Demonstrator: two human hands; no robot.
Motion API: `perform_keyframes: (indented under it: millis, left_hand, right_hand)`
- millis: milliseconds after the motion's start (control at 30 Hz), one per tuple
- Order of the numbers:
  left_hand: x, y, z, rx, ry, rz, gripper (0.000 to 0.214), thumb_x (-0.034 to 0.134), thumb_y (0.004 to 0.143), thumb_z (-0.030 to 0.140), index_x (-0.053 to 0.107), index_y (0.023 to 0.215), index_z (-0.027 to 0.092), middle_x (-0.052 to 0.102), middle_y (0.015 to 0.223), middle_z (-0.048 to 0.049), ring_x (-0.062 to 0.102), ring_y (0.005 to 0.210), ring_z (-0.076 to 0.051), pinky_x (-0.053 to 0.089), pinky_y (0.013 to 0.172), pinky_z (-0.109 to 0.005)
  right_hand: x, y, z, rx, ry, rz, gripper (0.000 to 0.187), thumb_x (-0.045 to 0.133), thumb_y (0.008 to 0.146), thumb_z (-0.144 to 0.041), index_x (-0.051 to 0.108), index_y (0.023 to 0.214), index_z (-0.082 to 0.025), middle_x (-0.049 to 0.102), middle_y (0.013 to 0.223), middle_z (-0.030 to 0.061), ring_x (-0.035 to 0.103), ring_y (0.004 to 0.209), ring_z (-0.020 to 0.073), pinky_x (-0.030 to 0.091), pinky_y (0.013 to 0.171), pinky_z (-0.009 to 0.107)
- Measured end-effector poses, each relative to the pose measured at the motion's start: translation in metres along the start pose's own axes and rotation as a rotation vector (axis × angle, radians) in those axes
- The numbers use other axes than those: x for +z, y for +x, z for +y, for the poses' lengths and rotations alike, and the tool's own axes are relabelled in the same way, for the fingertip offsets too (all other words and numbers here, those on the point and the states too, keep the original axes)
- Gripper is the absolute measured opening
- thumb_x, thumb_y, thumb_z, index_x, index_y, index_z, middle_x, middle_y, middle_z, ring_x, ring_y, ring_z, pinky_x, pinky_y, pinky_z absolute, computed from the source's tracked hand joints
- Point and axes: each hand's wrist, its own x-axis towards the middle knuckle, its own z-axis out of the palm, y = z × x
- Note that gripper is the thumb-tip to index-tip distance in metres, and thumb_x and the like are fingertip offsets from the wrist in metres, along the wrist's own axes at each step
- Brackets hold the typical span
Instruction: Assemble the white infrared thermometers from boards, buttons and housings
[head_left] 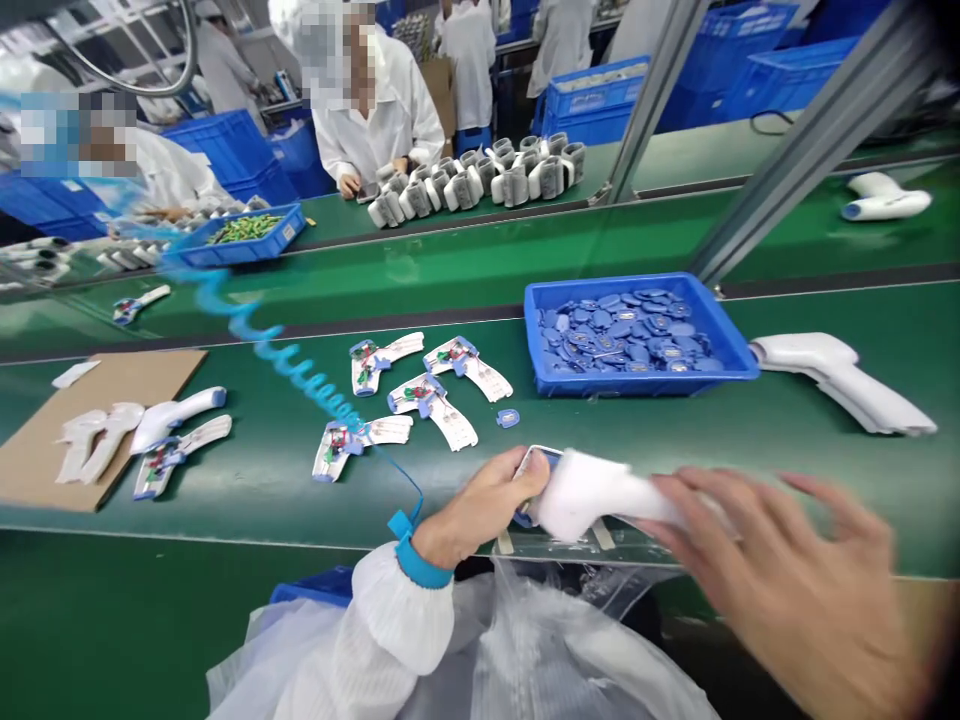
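Note:
My left hand [480, 505], with a blue wrist strap [420, 560] on its wrist, grips the head end of a white infrared thermometer housing [592, 500] above the belt's near edge. My right hand [772, 570], blurred, has its fingers over the housing's handle. Several open thermometer half-shells with circuit boards [450, 375] lie on the green conveyor belt [225, 480] beyond my hands. A small blue part [508, 418] lies near them. A blue tray [615, 283] holds many small blue parts [622, 335]. A finished white thermometer [840, 380] lies right of it.
A blue coiled cord [300, 365] runs from my wrist strap across the belt. A cardboard sheet [45, 470] with white shells lies at left. Beyond a further belt, co-workers in white sit among blue crates. A clear plastic bag [525, 650] hangs below the near edge.

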Motion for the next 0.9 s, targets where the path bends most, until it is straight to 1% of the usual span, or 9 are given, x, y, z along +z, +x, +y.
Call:
perform_keyframes:
  millis: [67,133,200,367,500,667,767,833,900]
  left_hand:
    - [0.0,0.001,-0.003,0.007,0.059,0.025,0.057,0.073,0.085,0.068,0.065,0.106,0.016,0.066,0.096,-0.0051,0.06,0.084,-0.017,0.047,0.072,-0.027]
    - [0.001,0.001,-0.006,-0.002,0.119,0.052,0.053,0.077,0.084,0.061,0.066,0.108,0.015,0.066,0.089,-0.0047,0.061,0.079,-0.018,0.047,0.067,-0.027]
    - [0.003,-0.001,-0.007,0.036,0.203,0.093,0.047,0.073,0.088,0.058,0.067,0.106,0.015,0.067,0.085,-0.0042,0.062,0.076,-0.018,0.047,0.066,-0.028]
    - [0.004,-0.009,-0.002,0.15,0.501,0.14,0.057,0.081,0.082,0.053,0.061,0.125,0.022,0.069,0.113,-0.0068,0.063,0.098,-0.025,0.05,0.083,-0.035]
    - [-0.002,-0.009,-0.002,0.134,0.472,0.089,0.056,0.083,0.078,0.054,0.062,0.118,0.021,0.068,0.108,-0.0063,0.062,0.097,-0.025,0.049,0.083,-0.035]
    - [-0.002,-0.007,0.004,0.066,0.451,0.07,0.055,0.088,0.069,0.057,0.056,0.094,0.02,0.061,0.083,0.002,0.051,0.072,-0.014,0.037,0.06,-0.026]
    - [0.005,-0.005,0.011,0.148,0.519,0.136,0.041,0.086,0.074,0.041,0.059,0.096,0.021,0.065,0.085,0.0012,0.055,0.072,-0.016,0.038,0.061,-0.027]
    - [0.009,-0.003,0.014,0.207,0.57,0.132,0.026,0.076,0.08,0.029,0.062,0.099,0.02,0.068,0.087,-0.0012,0.057,0.071,-0.017,0.04,0.062,-0.029]
    - [0.009,-0.002,0.016,0.231,0.62,0.092,0.014,0.07,0.082,0.026,0.064,0.092,0.018,0.067,0.079,-0.0018,0.055,0.065,-0.016,0.039,0.059,-0.03]
  right_hand:
    - [0.005,0.02,-0.029,-0.208,-0.162,0.065,0.02,0.064,0.1,-0.026,0.068,0.119,-0.02,0.076,0.114,0.0106,0.069,0.1,0.0283,0.035,0.104,0.051]
    - [0.014,0.033,-0.04,-0.24,-0.165,0.057,0.023,0.058,0.103,-0.026,0.067,0.122,-0.018,0.076,0.116,0.0118,0.07,0.101,0.0282,0.04,0.101,0.05]
    - [0.021,0.039,-0.039,-0.104,0.025,-0.082,0.033,0.053,0.105,-0.038,0.065,0.128,-0.017,0.076,0.115,0.0123,0.071,0.097,0.0282,0.048,0.091,0.045]
    - [0.015,0.049,-0.03,0.377,0.717,-0.68,0.047,0.057,0.098,-0.059,0.066,0.127,-0.023,0.076,0.096,0.0048,0.068,0.077,0.0203,0.052,0.066,0.03]
    - [0.001,0.054,-0.031,0.468,1.047,-0.842,0.049,0.062,0.094,-0.059,0.066,0.127,-0.024,0.072,0.086,0.001,0.064,0.071,0.0186,0.052,0.062,0.028]
    - [0.003,0.067,-0.045,0.371,1.015,-0.574,0.05,0.061,0.094,-0.058,0.065,0.132,-0.025,0.071,0.121,0.0075,0.068,0.103,0.0229,0.055,0.084,0.031]
    - [0.018,0.089,-0.074,0.406,0.743,-0.203,0.045,0.051,0.099,-0.061,0.068,0.089,-0.021,0.07,0.092,0.0052,0.062,0.079,0.0168,0.047,0.072,0.028]
    - [0.029,0.104,-0.095,0.393,0.536,-0.012,0.057,0.044,0.101,-0.064,0.052,0.063,-0.021,0.057,0.066,0.0017,0.048,0.06,0.0131,0.036,0.061,0.029]
    - [0.035,0.114,-0.106,0.343,0.431,0.072,0.064,0.04,0.101,-0.066,0.039,0.055,-0.021,0.046,0.057,0.0005,0.039,0.055,0.0118,0.028,0.057,0.031]
